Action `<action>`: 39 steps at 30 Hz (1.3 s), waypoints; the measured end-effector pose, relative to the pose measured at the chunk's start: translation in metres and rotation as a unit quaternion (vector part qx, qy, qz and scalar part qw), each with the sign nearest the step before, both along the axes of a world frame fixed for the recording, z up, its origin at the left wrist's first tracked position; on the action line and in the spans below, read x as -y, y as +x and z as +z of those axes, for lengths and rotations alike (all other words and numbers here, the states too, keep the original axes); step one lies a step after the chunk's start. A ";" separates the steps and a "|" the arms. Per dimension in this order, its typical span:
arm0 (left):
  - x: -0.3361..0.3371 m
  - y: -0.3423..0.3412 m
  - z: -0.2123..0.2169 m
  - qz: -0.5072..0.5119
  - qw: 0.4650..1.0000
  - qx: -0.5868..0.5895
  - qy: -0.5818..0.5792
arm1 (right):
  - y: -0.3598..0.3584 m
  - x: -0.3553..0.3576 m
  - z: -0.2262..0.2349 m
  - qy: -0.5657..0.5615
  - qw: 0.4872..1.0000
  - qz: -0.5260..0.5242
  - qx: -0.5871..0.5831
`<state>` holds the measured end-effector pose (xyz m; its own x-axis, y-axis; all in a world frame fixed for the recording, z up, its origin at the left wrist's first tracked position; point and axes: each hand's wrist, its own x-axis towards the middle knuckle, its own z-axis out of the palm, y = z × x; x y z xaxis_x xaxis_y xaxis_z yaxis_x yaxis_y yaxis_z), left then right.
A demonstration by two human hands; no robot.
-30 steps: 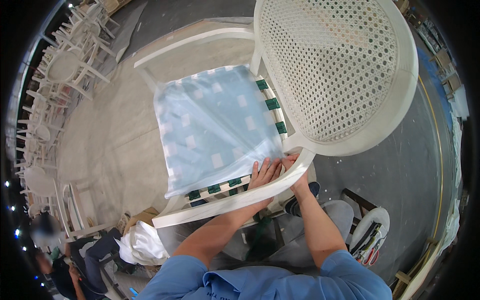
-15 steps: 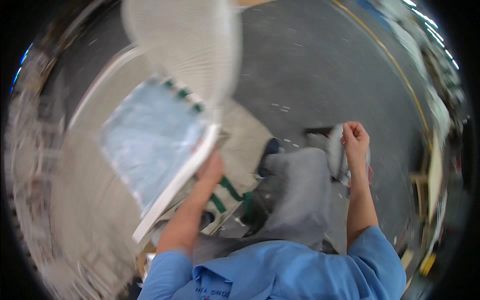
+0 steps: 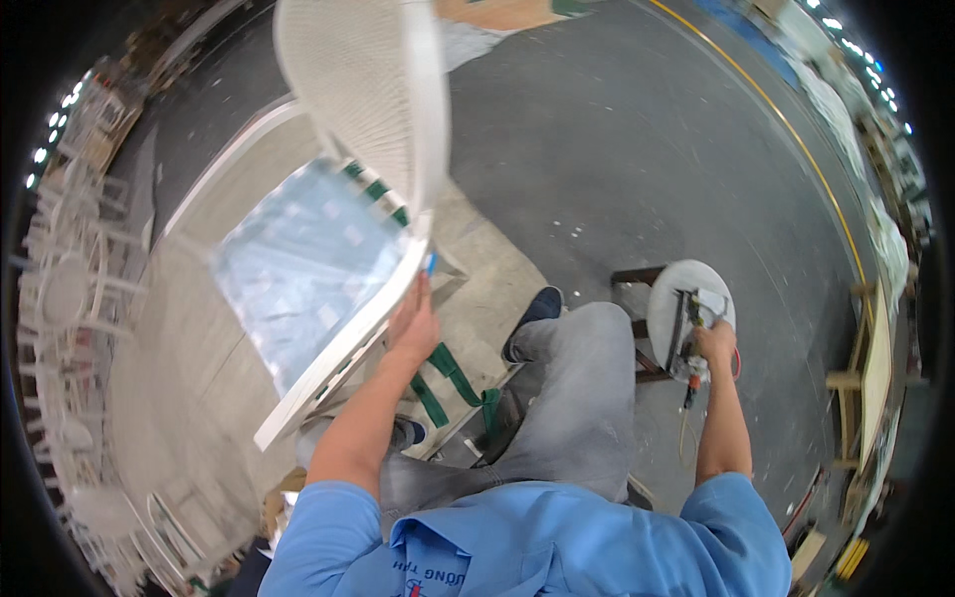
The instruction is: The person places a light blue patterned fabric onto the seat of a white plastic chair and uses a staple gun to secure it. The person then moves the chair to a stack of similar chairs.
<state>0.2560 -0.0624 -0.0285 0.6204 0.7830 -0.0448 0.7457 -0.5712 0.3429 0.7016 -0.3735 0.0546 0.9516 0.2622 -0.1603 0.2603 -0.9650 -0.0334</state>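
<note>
A white chair frame (image 3: 343,333) with a woven lattice back (image 3: 350,95) and a pale blue patterned seat cushion (image 3: 298,264) stands in front of me, left of my knees. My left hand (image 3: 414,323) grips the chair's near side rail, beside the back post. My right hand (image 3: 712,346) reaches out to a small round white stool top (image 3: 674,289) on my right and closes on a staple-gun-like tool (image 3: 686,328) lying there, with an orange hose hanging from it. Green webbing straps (image 3: 450,378) hang under the seat.
Dark grey floor (image 3: 617,149) spreads to the right, with a yellow line curving across it. Many white chair frames (image 3: 60,289) are stacked along the left. Wooden pieces (image 3: 865,368) stand at the far right. My grey-trousered legs and a dark shoe (image 3: 532,318) are between chair and stool.
My right hand left the chair rail, swung right and came down on the tool on the stool. My left hand stays on the chair. The view has turned toward the right.
</note>
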 end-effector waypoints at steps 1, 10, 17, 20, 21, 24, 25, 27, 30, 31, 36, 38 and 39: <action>0.001 -0.004 0.002 -0.001 1.000 0.001 0.007 | -0.002 -0.001 0.000 0.040 0.999 0.024 0.005; 0.002 -0.022 -0.010 -0.017 0.981 -0.086 0.175 | -0.077 -0.125 0.113 0.428 0.864 0.129 -0.232; 0.001 -0.012 -0.015 0.014 0.987 0.010 0.158 | -0.202 -0.242 0.078 0.258 0.789 0.283 -0.481; 0.000 -0.016 -0.021 0.029 0.986 0.054 0.152 | -0.252 -0.272 0.039 0.238 0.772 0.290 -0.512; 0.000 -0.018 -0.020 0.031 0.986 0.055 0.152 | -0.265 -0.278 0.033 0.227 0.769 0.292 -0.522; 0.000 -0.022 -0.016 0.012 0.990 0.057 0.128 | -0.285 -0.287 0.020 0.251 0.775 0.286 -0.504; -0.001 -0.022 -0.013 0.009 0.990 0.052 0.128 | -0.285 -0.286 0.013 0.254 0.780 0.291 -0.492; -0.002 -0.022 -0.011 0.006 0.991 0.038 0.129 | -0.287 -0.288 0.005 0.253 0.785 0.292 -0.485; -0.002 -0.024 -0.013 0.011 0.988 0.006 0.152 | -0.291 -0.290 0.000 0.255 0.791 0.291 -0.474; -0.002 -0.025 -0.012 0.008 0.988 -0.005 0.152 | -0.290 -0.291 -0.003 0.259 0.785 0.301 -0.475; -0.004 -0.024 -0.011 0.007 0.988 0.010 0.152 | -0.282 -0.292 -0.023 0.311 0.749 0.359 -0.461; -0.005 -0.023 -0.010 0.008 0.989 0.012 0.149 | -0.279 -0.296 -0.028 0.321 0.734 0.418 -0.428; -0.005 -0.024 -0.010 0.011 0.989 0.015 0.146 | -0.282 -0.299 -0.029 0.324 0.724 0.446 -0.414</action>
<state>0.2322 -0.0578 -0.0389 0.6006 0.7732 0.2037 0.7512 -0.6329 0.1872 0.4197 -0.0743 0.0258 0.0050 0.9891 -0.1474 0.4021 -0.1369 -0.9053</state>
